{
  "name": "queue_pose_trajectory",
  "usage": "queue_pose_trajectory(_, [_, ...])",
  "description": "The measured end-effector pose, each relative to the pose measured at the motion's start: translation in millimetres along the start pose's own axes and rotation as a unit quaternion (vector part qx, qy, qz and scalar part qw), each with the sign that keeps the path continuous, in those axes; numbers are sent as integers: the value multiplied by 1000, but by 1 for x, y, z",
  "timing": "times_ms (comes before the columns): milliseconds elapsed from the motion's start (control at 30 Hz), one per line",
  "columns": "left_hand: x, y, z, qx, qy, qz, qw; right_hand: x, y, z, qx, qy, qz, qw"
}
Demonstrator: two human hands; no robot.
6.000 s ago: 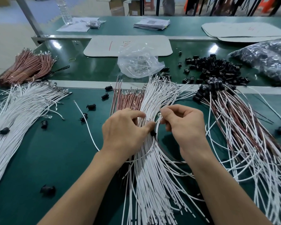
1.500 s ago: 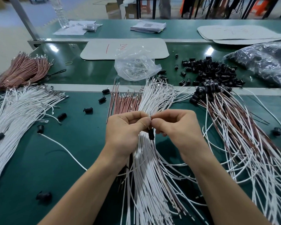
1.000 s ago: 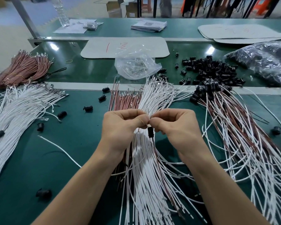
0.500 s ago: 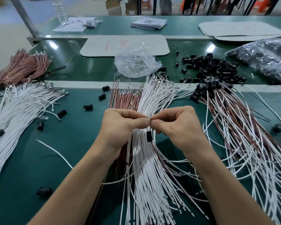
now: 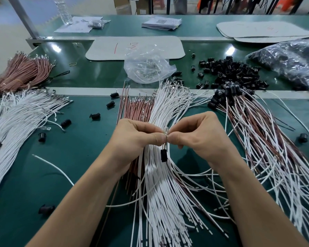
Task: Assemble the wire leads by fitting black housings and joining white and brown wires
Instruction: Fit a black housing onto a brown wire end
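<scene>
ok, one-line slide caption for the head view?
Both hands pinch wire ends together, a black housing dangling below, over the white wires.

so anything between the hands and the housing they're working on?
Nothing visible. Left hand and right hand pinch the wire ends together above the loose white wire bundle; the black housing hangs just below the fingertips. The grip point itself is hidden by the fingers.

Both forearms are showing bare up to the frame edge, sleeveless; the left hand (image 5: 134,138) and right hand (image 5: 200,138) are wearing no gloves, rings or watch.
</scene>
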State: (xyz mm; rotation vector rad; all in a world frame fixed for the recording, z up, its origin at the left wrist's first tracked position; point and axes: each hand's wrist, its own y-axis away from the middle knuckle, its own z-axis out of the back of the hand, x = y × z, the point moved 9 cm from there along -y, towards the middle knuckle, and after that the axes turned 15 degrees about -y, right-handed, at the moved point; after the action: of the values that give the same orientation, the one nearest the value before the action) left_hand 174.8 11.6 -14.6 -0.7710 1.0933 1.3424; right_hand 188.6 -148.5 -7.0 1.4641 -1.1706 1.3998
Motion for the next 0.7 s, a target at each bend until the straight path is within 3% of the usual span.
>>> queue_pose_trajectory(200, [-2, 1, -2, 25, -28, -10, 999, 6, 2, -6, 20, -49, 21, 998])
queue_pose_trajectory(467, [-5, 2, -2, 66, -53, -20, 996, 12, 2, -20, 94, -17, 16, 995])
queue_pose_trajectory(700, [-4, 3, 4, 61, 24, -9, 998, 9, 1, -16, 79, -24, 13, 996])
